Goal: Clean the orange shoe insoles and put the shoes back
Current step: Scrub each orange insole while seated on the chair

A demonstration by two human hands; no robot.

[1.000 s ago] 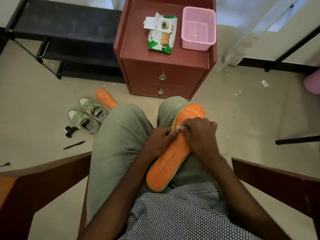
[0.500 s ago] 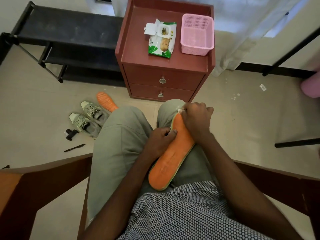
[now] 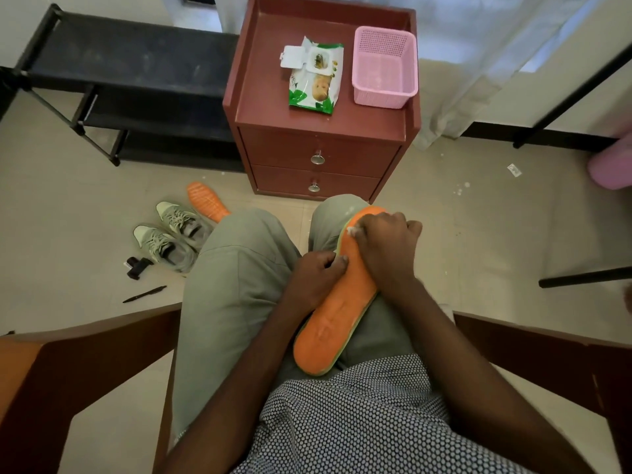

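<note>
An orange insole [image 3: 337, 319] with a green rim lies along my right thigh, toe end pointing away. My left hand [image 3: 316, 277] grips its left edge near the middle. My right hand [image 3: 388, 246] is curled round a small white wipe [image 3: 351, 230] and presses it on the insole's toe end. A second orange insole [image 3: 205, 201] lies on the floor, partly hidden by my left knee. Beside it stand two grey-green shoes [image 3: 172, 236], side by side, toes pointing away.
A red-brown bedside cabinet [image 3: 318, 131] stands ahead, with an open wet-wipe pack [image 3: 314, 78] and a pink basket [image 3: 384, 71] on top. A black shoe rack [image 3: 119, 87] is at the far left. A black pen [image 3: 145, 294] and a small black object [image 3: 136, 265] lie on the floor. Wooden chair arms [image 3: 85, 350] flank me.
My right hand slid the wipe from the insole's middle up to its toe end. My left hand stayed on the insole's left edge.
</note>
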